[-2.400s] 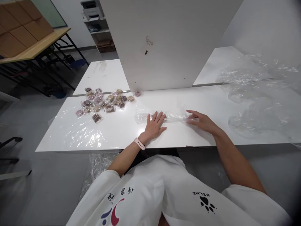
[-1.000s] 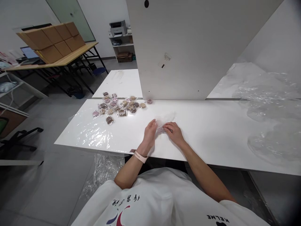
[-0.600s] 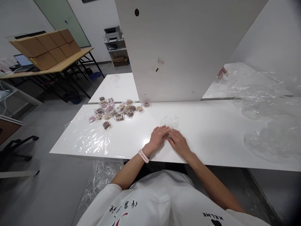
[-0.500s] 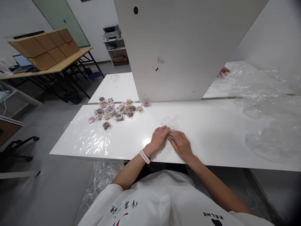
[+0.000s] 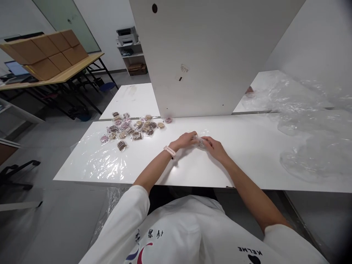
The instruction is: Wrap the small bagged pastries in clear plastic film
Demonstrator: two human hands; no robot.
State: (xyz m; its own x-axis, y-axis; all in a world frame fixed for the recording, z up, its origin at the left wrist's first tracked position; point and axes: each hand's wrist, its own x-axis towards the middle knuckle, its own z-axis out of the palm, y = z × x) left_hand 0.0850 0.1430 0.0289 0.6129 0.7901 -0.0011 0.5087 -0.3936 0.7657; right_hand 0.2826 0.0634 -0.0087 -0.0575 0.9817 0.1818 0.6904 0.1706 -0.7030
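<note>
Both my hands meet over the middle of the white table (image 5: 247,154). My left hand (image 5: 184,140), with a pink watch on its wrist, and my right hand (image 5: 215,147) squeeze a crumpled wad of clear plastic film (image 5: 201,141) between them, slightly above the tabletop. A pile of small wrapped snack packets (image 5: 129,129) lies on the table to the left, beyond my left hand's reach here.
A tall white panel (image 5: 209,55) stands at the table's far edge. Loose clear plastic sheets (image 5: 308,135) cover the right end, and another sheet (image 5: 101,161) lies flat at the left. Someone's fingers (image 5: 249,90) show past the panel. Cardboard boxes (image 5: 44,51) sit on a wooden desk at left.
The plastic film was spread long under my hands. I have bunched it into a small wad, and both hands have now moved it further from me and lifted it a little.
</note>
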